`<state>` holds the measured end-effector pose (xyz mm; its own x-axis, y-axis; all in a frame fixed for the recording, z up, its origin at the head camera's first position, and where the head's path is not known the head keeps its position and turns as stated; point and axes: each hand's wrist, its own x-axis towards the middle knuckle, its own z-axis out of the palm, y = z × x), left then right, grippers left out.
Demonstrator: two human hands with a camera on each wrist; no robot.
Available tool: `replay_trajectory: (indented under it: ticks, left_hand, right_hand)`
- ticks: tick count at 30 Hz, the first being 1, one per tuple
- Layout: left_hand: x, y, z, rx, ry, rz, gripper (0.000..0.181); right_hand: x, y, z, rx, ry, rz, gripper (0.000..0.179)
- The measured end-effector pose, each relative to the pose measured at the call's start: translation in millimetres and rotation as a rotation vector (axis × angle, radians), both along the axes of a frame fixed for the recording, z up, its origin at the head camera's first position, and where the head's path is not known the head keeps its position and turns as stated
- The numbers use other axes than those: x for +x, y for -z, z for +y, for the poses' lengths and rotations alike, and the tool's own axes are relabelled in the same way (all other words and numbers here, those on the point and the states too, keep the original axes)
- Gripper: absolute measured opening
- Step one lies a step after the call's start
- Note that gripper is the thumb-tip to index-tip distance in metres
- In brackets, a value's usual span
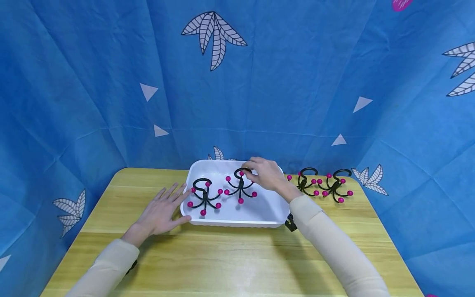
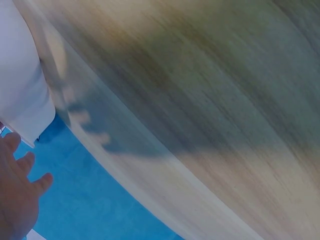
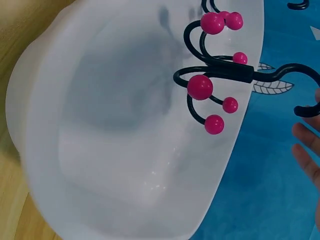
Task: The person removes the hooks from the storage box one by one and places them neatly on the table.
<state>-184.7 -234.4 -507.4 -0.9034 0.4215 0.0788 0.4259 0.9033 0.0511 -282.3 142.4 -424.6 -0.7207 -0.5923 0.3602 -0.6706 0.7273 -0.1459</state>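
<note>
My right hand [image 1: 265, 174] pinches the hooked top of a black hook hanger [image 1: 241, 187] with pink ball tips. This hanger hangs upright over the middle of a white plastic tray [image 1: 237, 223]. In the right wrist view, the hanger's [image 3: 230, 70] curved arms spread out, and fingers of the right hand [image 3: 309, 145] show at its hook end. A second hook hanger [image 1: 205, 198] of the same kind stands at the left side inside the tray. My left hand [image 1: 162, 212] lies with spread, straight fingers at the tray's left rim, and fingers of that hand [image 2: 20, 200] show in the left wrist view.
Two more such hangers, one [image 1: 303, 185] beside the tray and another [image 1: 335, 187] further right, stand on the wooden table [image 1: 222, 255]. A small black piece [image 1: 291, 222] sits by the tray's front right corner. A blue patterned curtain [image 1: 259, 103] surrounds the table's back and sides.
</note>
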Motion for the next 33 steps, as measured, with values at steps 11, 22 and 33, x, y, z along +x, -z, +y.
replay_trajectory:
  ticks: [11, 22, 33]
  left_hand:
    - [-0.2, -0.5, 0.3, 0.006, 0.007, -0.022, 0.092]
    - [0.1, -0.9, -0.2, 0.011, 0.008, -0.008, 0.09]
    - [0.0, -0.5, -0.9, 0.004, 0.007, -0.015, 0.092]
  right_hand:
    - [11.6, -12.5, 12.2, -0.041, -0.038, 0.051, 0.015]
    - [23.9, -28.9, 30.5, -0.054, -0.059, 0.133, 0.013]
    - [39.7, -38.9, 51.8, -0.065, -0.065, 0.191, 0.012]
